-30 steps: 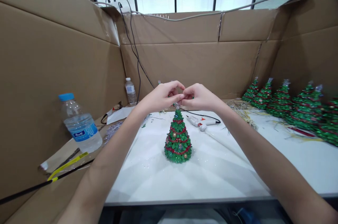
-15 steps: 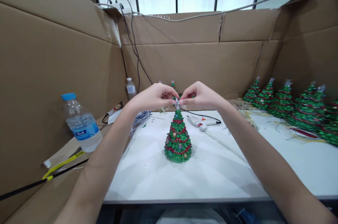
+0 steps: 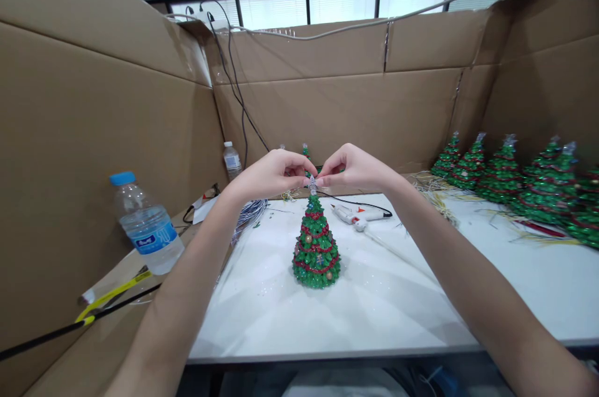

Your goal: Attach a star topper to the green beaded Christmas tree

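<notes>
A small green Christmas tree [image 3: 317,247] with red garlands and little ornaments stands upright on the white table [image 3: 374,322]. At its tip is a clear star topper [image 3: 313,185]. My left hand [image 3: 278,173] pinches the star from the left, thumb and index finger pressed together. From the right, my right hand [image 3: 353,169] pinches the same star. Both hands meet at the tip, and the fingers partly cover the star. Behind the tree, to the right, a white glue gun [image 3: 358,216] with a long glue stick lies on the table.
Several finished-looking trees [image 3: 503,172] line the right side. A blue-capped water bottle [image 3: 152,228] and a yellow-black strap [image 3: 112,294] sit at the left. A bundle of thin wires [image 3: 250,213] lies behind my left forearm. Cardboard walls [image 3: 327,103] enclose the table.
The camera view has tilted slightly. Both hands stay pinched at the star, and the tree stands in the same place.
</notes>
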`<act>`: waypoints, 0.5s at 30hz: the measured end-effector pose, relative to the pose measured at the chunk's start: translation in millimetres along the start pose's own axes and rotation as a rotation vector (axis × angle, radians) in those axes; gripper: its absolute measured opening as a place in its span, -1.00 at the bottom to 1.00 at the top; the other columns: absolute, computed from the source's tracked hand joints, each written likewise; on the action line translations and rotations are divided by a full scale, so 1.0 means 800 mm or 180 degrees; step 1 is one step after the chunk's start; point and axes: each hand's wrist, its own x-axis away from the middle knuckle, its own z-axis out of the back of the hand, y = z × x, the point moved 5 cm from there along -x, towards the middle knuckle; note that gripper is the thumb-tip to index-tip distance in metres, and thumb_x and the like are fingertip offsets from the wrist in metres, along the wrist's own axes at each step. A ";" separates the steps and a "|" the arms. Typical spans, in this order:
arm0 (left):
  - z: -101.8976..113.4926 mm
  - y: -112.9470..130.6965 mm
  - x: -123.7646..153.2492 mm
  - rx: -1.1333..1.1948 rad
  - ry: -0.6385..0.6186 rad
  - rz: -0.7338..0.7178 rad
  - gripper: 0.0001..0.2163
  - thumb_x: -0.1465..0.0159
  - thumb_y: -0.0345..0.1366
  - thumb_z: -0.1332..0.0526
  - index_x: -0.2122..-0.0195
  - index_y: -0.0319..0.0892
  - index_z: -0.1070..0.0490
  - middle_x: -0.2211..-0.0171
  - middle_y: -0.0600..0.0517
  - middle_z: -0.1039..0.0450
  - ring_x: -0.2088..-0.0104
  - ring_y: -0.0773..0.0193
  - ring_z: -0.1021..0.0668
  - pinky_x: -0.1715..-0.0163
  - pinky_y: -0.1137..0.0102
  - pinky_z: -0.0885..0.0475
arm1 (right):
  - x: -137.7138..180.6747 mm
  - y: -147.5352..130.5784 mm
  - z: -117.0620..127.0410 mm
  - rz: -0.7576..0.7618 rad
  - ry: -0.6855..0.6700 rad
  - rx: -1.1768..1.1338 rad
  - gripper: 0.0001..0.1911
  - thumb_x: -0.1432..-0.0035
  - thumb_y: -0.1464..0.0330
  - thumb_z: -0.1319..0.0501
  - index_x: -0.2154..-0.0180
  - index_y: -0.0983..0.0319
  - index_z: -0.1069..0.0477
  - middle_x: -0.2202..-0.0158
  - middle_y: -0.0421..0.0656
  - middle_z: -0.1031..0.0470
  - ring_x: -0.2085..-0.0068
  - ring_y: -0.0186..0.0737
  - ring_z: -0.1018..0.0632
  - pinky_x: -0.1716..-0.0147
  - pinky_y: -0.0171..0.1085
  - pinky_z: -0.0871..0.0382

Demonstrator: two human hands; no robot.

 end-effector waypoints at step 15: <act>-0.001 0.001 -0.001 -0.0159 0.0004 -0.0081 -0.76 -0.18 -0.26 -0.21 0.22 -0.29 -0.55 0.47 0.01 -0.51 0.50 0.39 -0.41 0.52 0.49 -0.26 | 0.000 -0.002 0.000 -0.0013 0.0005 0.0205 -0.74 0.04 0.23 -0.28 0.49 0.33 -0.56 0.62 -0.23 -0.33 0.53 -0.42 -0.19 0.53 -0.31 -0.04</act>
